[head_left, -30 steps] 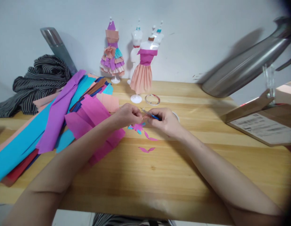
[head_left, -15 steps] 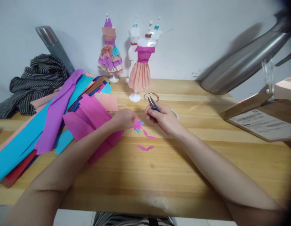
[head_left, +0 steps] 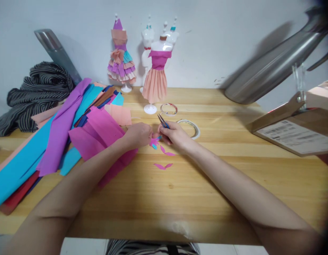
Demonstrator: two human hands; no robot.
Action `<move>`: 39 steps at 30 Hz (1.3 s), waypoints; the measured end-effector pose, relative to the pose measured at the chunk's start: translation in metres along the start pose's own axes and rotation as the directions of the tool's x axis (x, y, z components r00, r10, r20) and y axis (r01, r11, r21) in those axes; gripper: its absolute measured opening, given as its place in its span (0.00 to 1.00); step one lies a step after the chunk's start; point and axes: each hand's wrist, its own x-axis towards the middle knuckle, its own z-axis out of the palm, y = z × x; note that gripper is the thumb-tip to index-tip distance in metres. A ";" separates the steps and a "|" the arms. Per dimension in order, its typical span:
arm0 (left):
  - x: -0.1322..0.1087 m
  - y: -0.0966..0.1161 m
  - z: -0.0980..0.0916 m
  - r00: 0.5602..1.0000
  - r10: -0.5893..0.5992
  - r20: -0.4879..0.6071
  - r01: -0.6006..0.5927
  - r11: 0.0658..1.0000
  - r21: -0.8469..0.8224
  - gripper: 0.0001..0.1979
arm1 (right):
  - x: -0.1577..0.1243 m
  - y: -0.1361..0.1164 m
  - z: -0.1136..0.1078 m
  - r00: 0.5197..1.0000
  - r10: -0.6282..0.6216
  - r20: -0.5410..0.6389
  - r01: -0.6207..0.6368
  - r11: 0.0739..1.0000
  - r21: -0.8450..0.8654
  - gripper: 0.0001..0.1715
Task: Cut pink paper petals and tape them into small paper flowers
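My left hand (head_left: 140,135) is closed on a small pink and blue paper flower (head_left: 154,142), whose petals stick out to the right of its fingers. Blue-handled scissors (head_left: 164,122) are gripped in my right hand (head_left: 174,134), their blades pointing up and left; its fingertips meet the flower's right side. Just below lie narrow pink paper petals (head_left: 164,166) on the wooden table (head_left: 201,198). Pink crepe paper (head_left: 100,129) is partly under my left forearm.
Miniature mannequins stand at the back, one in a pink and peach dress (head_left: 156,85). Tape rings (head_left: 197,130) lie behind my right hand. Coloured paper strips (head_left: 60,134) and striped cloth (head_left: 39,85) are left; a cardboard box (head_left: 291,131) and steel jug (head_left: 272,60) are right.
My right hand with the scissors has moved left to the flower, uncovering the larger tape ring. A pink strip that hung under that hand no longer shows. The view has shifted slightly.
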 end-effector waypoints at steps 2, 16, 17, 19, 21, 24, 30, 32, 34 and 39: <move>-0.001 0.002 -0.001 1.000 -0.004 0.010 0.004 1.000 0.009 0.19 | 0.001 0.002 0.000 1.000 -0.003 0.004 0.003 0.999 -0.041 0.07; -0.007 0.014 -0.015 0.996 -0.003 0.089 -0.003 0.998 0.067 0.21 | 0.001 0.001 0.001 0.999 -0.031 -0.029 0.032 0.999 0.041 0.07; -0.007 0.014 -0.016 0.996 0.001 0.088 -0.007 0.998 0.069 0.22 | 0.002 0.001 0.002 0.999 -0.013 -0.029 0.015 0.997 0.076 0.06; -0.007 0.015 -0.016 0.996 0.009 0.088 -0.015 0.997 0.077 0.23 | 0.003 0.003 0.002 0.999 0.014 -0.030 -0.010 0.992 0.129 0.05; -0.006 0.014 -0.016 0.996 0.012 0.084 -0.019 0.996 0.086 0.23 | 0.005 0.005 0.002 0.999 0.038 -0.023 -0.034 0.988 0.153 0.05; -0.005 0.014 -0.014 0.996 0.009 0.088 -0.019 0.994 0.108 0.21 | 0.006 0.007 0.003 0.998 0.062 -0.008 -0.060 0.988 0.142 0.06; -0.004 0.011 -0.010 0.997 0.002 0.080 -0.010 0.995 0.104 0.16 | 0.003 0.005 0.001 1.000 0.001 -0.011 -0.001 0.999 -0.036 0.06; -0.004 0.009 -0.008 0.997 0.015 0.074 -0.022 0.994 0.102 0.15 | 0.003 0.004 0.000 0.999 -0.035 -0.033 0.033 0.997 -0.070 0.06; -0.004 0.008 -0.007 0.997 0.023 0.068 -0.030 0.995 0.098 0.15 | 0.002 0.003 -0.001 0.997 -0.061 -0.039 0.058 0.996 -0.062 0.06; -0.004 0.007 -0.009 0.996 0.024 0.082 -0.031 0.996 0.082 0.16 | 0.002 0.003 0.000 0.997 -0.076 -0.035 0.073 0.995 -0.069 0.06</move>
